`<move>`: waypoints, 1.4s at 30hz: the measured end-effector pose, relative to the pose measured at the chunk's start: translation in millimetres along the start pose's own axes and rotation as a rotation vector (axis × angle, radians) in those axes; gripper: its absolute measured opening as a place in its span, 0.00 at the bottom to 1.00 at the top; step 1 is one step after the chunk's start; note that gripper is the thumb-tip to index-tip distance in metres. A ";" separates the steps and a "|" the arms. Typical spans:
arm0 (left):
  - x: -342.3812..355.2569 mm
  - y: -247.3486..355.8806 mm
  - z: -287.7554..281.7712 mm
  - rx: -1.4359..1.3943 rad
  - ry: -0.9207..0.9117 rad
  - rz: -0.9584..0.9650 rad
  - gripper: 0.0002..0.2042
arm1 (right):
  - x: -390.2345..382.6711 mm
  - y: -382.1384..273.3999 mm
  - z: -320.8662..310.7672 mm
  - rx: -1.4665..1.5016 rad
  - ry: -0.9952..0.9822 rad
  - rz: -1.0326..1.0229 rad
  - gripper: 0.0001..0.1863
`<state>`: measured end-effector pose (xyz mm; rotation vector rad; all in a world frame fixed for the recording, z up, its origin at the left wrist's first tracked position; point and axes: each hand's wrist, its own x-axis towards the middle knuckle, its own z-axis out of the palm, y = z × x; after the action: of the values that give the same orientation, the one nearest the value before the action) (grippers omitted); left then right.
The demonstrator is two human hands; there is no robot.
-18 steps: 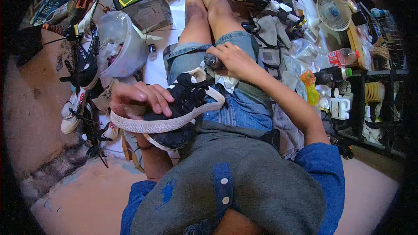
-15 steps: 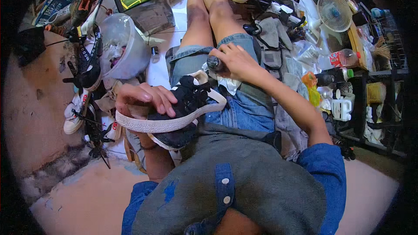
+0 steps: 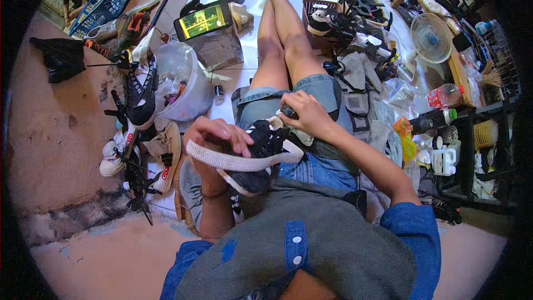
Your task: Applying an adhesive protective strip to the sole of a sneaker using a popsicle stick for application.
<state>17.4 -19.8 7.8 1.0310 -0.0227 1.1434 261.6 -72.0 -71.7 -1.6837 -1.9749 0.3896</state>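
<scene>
A black sneaker (image 3: 260,140) lies over my lap, tilted on its side. Its pale textured sole rim (image 3: 241,162) stands away from the upper in a loose curve. My left hand (image 3: 219,138) holds the sneaker, thumb and fingers curled over the rim and the black upper. In my right hand (image 3: 312,118) is a dark, rounded tool handle (image 3: 288,111), gripped in my closed fingers at the shoe's far end. The tool's working end is hidden, so its kind does not show.
Left stand a clear plastic tub (image 3: 186,86) and several shoes, with a lit phone (image 3: 203,21) beyond. Right are a small fan (image 3: 432,39), bottles (image 3: 445,95), grey shoe pieces (image 3: 356,103) and a black rack (image 3: 463,153). A brown basket (image 3: 319,33) sits beyond my legs.
The view has shifted, so the surroundings sit farther right and lower. My right hand has brought the tool closer to the sneaker's far end. My left hand keeps its hold.
</scene>
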 end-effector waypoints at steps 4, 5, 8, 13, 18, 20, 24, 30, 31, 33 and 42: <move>12.9 -7.1 3.1 0.170 0.076 -0.026 0.27 | 5.2 -4.3 -18.6 0.048 0.056 -0.130 0.25; 15.1 -8.3 2.0 0.197 0.109 -0.049 0.28 | 6.8 -10.7 -27.0 0.053 0.058 -0.132 0.25; 19.3 -12.4 -1.2 0.201 0.047 -0.093 0.24 | 3.2 -48.5 -69.2 0.636 0.139 -0.234 0.29; 28.0 -15.8 22.5 0.418 0.149 -0.082 0.28 | -24.8 -88.5 -91.0 0.578 0.120 -0.298 0.18; 24.4 -17.9 37.0 0.226 0.129 -0.202 0.17 | -34.7 -70.9 -126.9 0.675 0.214 -0.119 0.13; 27.0 -24.7 37.6 0.312 -0.055 -0.106 0.20 | -21.9 -59.8 -132.3 0.631 0.267 -0.094 0.13; 35.4 -27.9 29.7 0.294 -0.395 -0.063 0.21 | 11.2 -77.2 -129.2 0.830 0.358 -0.229 0.13; 30.3 -14.0 38.8 -0.018 -0.366 -0.073 0.24 | 45.6 -76.4 -164.4 0.776 0.373 -0.587 0.18; 29.3 -10.4 41.9 -0.174 -0.301 -0.092 0.26 | 50.6 -75.5 -166.7 0.673 0.335 -0.549 0.18; 19.3 -12.9 43.8 -0.170 -0.242 -0.032 0.28 | 60.7 -60.1 -154.5 0.486 0.317 -0.511 0.18; -3.3 -25.8 45.0 0.082 0.166 0.065 0.22 | -17.7 -128.0 -85.8 0.584 0.329 -0.500 0.34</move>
<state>56.4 -53.6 14.6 1.0099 0.1242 1.2955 204.4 -122.9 63.3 -0.8023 -1.7288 0.4153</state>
